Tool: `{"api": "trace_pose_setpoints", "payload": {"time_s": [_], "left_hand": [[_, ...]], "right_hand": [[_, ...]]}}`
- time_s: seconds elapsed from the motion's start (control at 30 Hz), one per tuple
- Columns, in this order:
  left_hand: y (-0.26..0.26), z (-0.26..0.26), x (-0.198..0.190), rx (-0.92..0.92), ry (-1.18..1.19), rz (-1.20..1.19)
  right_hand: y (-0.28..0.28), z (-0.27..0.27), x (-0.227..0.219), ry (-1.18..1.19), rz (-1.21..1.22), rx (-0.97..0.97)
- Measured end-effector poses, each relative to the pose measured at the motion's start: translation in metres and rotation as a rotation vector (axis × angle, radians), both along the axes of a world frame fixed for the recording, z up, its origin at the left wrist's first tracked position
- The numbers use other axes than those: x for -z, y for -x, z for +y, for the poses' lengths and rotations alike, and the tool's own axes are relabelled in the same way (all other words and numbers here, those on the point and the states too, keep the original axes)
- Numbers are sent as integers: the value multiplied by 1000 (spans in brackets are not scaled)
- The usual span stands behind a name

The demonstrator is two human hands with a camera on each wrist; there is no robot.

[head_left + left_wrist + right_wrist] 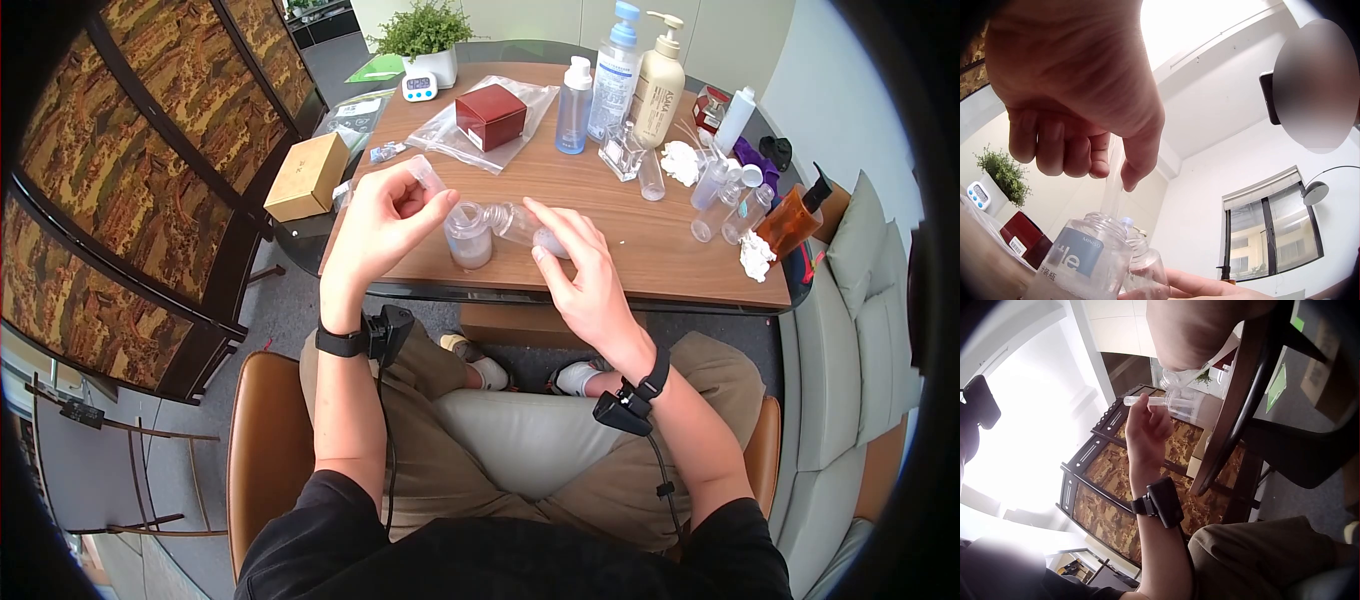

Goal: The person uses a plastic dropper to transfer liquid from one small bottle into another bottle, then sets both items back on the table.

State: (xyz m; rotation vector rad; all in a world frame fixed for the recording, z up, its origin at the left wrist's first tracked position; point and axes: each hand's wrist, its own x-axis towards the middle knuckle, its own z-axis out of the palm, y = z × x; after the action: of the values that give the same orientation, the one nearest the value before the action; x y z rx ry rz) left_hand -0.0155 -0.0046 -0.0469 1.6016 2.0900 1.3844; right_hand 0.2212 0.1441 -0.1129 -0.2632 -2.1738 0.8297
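Observation:
My left hand [382, 218] pinches a slim clear plastic tube [1112, 194] between thumb and fingers. The tube's lower end reaches into the mouth of an upright clear bottle [1085, 253] with a blue-grey label. Cloudy contents show low in that bottle, which stands near the table's front edge. My right hand [592, 278] holds a second clear bottle [515, 224] between thumb and fingers. This one is tipped on its side, its threaded neck pointing left, right at the labelled bottle's rim. The right hand's palm is hidden from the head view.
Pump bottles [657, 85], a clear glass holder [621, 152] and several small empty bottles [715, 205] stand to the right with crumpled tissue [757, 256]. A dark red box [491, 116] lies on a plastic bag. A cardboard box [307, 178] sits at the left edge.

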Motion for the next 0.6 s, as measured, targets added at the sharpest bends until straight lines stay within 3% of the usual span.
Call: {"api": "trace_pose_setpoints", "payload": {"time_s": [0.6], "left_hand": [[0, 1, 3, 14, 1, -82]], "right_hand": [[0, 1, 1, -10, 2, -3]]}}
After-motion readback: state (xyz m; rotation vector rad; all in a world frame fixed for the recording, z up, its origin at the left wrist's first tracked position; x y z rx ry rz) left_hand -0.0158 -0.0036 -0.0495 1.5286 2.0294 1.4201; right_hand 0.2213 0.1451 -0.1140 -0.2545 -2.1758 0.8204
